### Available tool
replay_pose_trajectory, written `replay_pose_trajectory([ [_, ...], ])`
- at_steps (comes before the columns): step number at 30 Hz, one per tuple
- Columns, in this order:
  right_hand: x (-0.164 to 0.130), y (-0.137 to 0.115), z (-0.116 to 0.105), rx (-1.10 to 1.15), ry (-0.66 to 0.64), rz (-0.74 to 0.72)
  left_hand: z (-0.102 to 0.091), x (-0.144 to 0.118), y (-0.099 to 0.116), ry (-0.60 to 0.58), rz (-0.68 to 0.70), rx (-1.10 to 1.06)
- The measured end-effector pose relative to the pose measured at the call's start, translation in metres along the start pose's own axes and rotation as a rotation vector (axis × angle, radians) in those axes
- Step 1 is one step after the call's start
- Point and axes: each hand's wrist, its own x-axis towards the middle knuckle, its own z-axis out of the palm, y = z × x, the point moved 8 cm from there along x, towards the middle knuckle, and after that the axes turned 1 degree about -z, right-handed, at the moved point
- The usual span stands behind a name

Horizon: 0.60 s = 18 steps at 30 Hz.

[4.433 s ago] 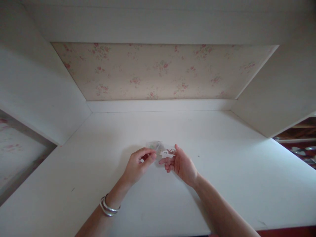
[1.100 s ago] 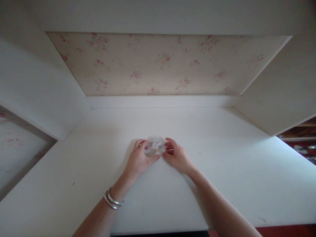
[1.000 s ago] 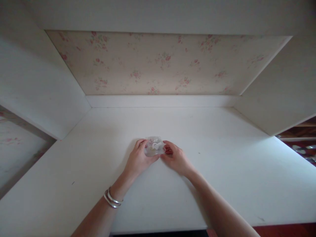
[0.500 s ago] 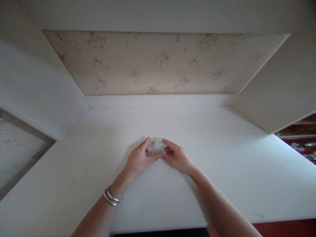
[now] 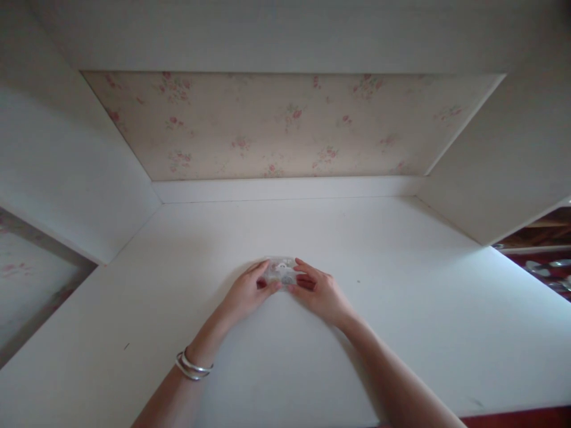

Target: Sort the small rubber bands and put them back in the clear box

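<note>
A small clear plastic case (image 5: 282, 268) with a white tag-like patch on top and small grey and coloured bits inside lies at the middle of the white desk top (image 5: 285, 356). My left hand (image 5: 250, 289) grips its left side, thumb along the near edge and fingers at the far corner. From the right, my right hand (image 5: 322, 292) closes on the other side in the same way, thumb at the near edge. What exactly the case contains is too small to make out. Two silver bangles (image 5: 194, 365) circle my left wrist.
White side panels (image 5: 482, 172) flank the desk, with a floral-papered back wall (image 5: 267, 125) behind a low white strip (image 5: 289, 190). Shelves with shiny items (image 5: 542, 267) show at the far right. A thin dark mark (image 5: 126, 346) lies at the left.
The view has tilted up slightly, so everything sits a little lower. My left hand's fingers have shifted on the case, and both hands still hold it.
</note>
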Motion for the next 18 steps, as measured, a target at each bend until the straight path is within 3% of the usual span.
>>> replay_pose_trajectory([
  [10,-0.001,-0.003,0.002,-0.025,-0.053,-0.128,0.007,-0.001,-0.015,-0.044,-0.064,-0.093],
  [18,-0.001,-0.007,0.004,-0.051,-0.093,-0.161,0.005,-0.004,-0.012,-0.098,-0.118,-0.062],
])
